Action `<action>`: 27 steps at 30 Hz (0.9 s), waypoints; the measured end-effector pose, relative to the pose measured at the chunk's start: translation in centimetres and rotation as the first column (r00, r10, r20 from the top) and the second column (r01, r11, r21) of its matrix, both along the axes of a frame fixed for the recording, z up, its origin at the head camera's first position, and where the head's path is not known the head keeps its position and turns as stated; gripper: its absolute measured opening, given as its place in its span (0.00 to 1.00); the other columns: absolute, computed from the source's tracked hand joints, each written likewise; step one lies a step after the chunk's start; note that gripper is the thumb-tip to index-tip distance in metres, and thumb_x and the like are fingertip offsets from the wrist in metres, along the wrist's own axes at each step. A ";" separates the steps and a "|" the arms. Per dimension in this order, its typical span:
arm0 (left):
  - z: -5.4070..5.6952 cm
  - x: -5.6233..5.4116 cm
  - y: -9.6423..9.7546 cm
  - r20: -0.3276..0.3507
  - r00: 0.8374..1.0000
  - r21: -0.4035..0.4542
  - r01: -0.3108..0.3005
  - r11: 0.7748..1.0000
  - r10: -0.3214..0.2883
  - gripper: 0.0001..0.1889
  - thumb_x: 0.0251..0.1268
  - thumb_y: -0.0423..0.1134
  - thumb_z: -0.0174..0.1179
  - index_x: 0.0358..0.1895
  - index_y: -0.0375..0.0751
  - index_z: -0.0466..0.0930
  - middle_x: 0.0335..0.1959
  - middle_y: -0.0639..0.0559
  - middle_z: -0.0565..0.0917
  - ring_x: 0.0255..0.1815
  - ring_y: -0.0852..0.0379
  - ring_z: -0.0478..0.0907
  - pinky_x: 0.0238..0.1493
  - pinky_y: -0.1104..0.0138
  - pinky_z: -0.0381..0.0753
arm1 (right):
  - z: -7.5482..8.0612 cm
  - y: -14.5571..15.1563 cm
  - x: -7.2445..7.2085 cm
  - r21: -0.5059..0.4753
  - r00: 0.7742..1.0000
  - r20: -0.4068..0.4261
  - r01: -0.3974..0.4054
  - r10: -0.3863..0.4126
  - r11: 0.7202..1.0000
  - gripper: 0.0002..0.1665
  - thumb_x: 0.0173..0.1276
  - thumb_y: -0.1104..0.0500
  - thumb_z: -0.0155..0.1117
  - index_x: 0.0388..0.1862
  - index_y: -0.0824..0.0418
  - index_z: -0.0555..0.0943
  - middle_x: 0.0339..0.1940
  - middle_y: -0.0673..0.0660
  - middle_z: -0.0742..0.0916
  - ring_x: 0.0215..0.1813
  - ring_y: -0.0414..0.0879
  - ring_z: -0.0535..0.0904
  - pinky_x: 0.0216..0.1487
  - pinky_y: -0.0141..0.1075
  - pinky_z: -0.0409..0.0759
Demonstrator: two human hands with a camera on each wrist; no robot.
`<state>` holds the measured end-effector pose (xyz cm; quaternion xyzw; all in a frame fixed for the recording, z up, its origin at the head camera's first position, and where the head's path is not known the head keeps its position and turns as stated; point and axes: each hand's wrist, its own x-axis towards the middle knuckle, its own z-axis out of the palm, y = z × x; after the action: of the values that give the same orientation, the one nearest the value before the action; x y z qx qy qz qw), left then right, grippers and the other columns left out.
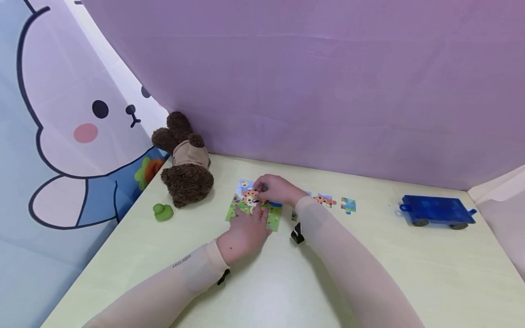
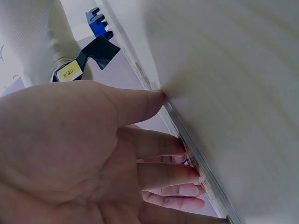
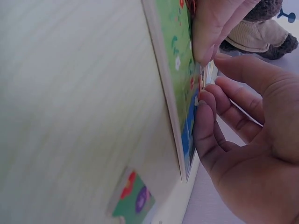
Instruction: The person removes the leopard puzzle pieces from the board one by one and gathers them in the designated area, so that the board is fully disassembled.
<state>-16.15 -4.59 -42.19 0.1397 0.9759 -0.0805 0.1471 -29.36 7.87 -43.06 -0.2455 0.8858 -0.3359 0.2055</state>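
A small jigsaw puzzle (image 1: 234, 214) with a cartoon leopard on green grass lies on the table, its thin board edge (image 3: 164, 88) showing from the side. My left hand (image 1: 247, 233) rests on its lower part with fingers spread, the thumb (image 2: 145, 103) along the near edge. At the upper right of the picture, my right hand (image 1: 279, 189) has thumb and fingers brought together, pinching a puzzle piece that they mostly hide. In the right wrist view, the right hand (image 3: 261, 116) works just beyond the left fingertips, close over the picture.
Loose puzzle pieces lie right of the board, including a leopard piece (image 1: 325, 200) and a green-blue piece (image 1: 348, 205); the right forearm partly covers others. A brown teddy bear (image 1: 187, 182) and a green toy duck (image 1: 162, 212) lie left. A blue toy wagon (image 1: 437, 210) stands far right.
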 end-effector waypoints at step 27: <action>-0.1 0.0 0.0 0.010 0.996 -0.057 0.089 0.994 -0.089 0.34 0.88 0.61 0.42 0.89 0.58 0.51 0.91 0.58 0.53 0.75 0.14 0.66 0.63 0.34 0.85 | -0.5 0.1 -0.1 0.015 1.000 0.019 -0.016 0.016 1.000 0.15 0.77 0.58 0.69 0.60 0.55 0.87 0.56 0.53 0.88 0.59 0.48 0.83 0.70 0.48 0.81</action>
<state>-16.10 -4.56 -42.25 0.1790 0.9654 -0.1145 0.1508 -29.43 7.99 -43.55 -0.2478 0.8844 -0.3298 0.2182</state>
